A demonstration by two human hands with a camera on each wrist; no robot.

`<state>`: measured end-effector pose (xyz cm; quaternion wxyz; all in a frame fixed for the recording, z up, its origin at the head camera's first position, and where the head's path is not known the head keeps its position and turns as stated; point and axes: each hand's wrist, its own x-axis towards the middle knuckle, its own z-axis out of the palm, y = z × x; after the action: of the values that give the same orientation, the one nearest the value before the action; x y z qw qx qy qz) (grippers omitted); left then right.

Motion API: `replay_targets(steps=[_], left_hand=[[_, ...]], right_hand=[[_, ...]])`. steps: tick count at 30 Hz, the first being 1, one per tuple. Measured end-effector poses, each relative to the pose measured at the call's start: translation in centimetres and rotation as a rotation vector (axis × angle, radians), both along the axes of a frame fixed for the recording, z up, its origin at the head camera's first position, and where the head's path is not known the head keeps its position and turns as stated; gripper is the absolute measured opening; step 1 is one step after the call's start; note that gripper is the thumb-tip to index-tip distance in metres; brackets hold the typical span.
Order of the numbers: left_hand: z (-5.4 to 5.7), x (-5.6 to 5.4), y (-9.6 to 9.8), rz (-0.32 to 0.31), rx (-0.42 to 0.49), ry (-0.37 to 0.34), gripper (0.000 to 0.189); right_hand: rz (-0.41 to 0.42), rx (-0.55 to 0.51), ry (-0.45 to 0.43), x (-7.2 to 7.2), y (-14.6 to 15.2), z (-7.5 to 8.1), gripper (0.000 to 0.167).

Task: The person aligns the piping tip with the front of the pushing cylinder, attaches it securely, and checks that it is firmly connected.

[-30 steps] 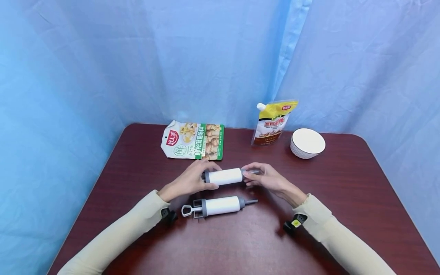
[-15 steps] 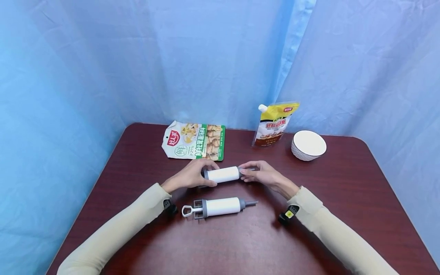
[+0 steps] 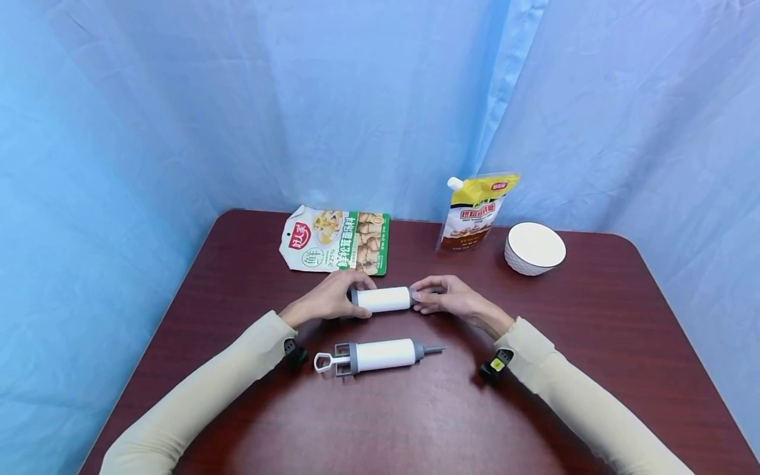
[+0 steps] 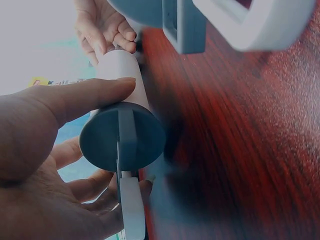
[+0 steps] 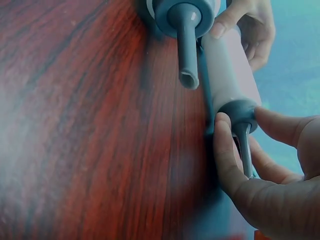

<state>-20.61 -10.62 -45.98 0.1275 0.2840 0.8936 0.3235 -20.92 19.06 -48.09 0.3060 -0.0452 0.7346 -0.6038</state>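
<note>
Two white-barrelled piping syringes with grey end fittings lie one beyond the other. Around the flanged plunger end of the far piping syringe [image 3: 384, 299] my left hand [image 3: 326, 300] curls its fingers, thumb on the barrel. In the left wrist view, the grey round flange [image 4: 102, 142] and the white plunger handle [image 4: 133, 207] show beside my palm. My right hand [image 3: 460, 303] pinches the grey nozzle cap [image 5: 237, 111] between thumb and fingers, the thin nozzle [image 5: 244, 150] pointing into the hand. Nearer the front, the other piping syringe [image 3: 386, 355] lies untouched, ring handle leftward.
Behind my left hand a green and white food packet [image 3: 335, 241] lies flat on the dark red table [image 3: 380, 422]. A yellow-topped spout pouch [image 3: 475, 214] stands at the back, beside a white bowl [image 3: 534, 248]. Blue curtains [image 3: 380, 99] hang behind the table.
The far piping syringe has shifted slightly left and away, with both hands keeping their hold on its ends. The near syringe, packet, pouch and bowl stay put.
</note>
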Motion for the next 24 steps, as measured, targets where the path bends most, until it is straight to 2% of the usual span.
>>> replay_targets(steps=[4,11,18,24], left_hand=[[0.0,0.0,0.0,0.004,-0.002,-0.008,0.040],[-0.2,0.0,0.0,0.004,-0.003,-0.013,0.040],[-0.4,-0.1,-0.4,0.004,0.007,-0.006,0.049],[-0.4,-0.1,-0.9,0.022,0.053,-0.041,0.057]], right_hand=[[0.011,0.012,0.017,-0.2,0.1,-0.1,0.043],[0.009,0.095,0.059,-0.4,1.2,0.1,0.042],[0.050,0.143,0.112,-0.4,2.2,0.5,0.041],[0.107,0.227,0.197,0.2,3.2,1.2,0.043]])
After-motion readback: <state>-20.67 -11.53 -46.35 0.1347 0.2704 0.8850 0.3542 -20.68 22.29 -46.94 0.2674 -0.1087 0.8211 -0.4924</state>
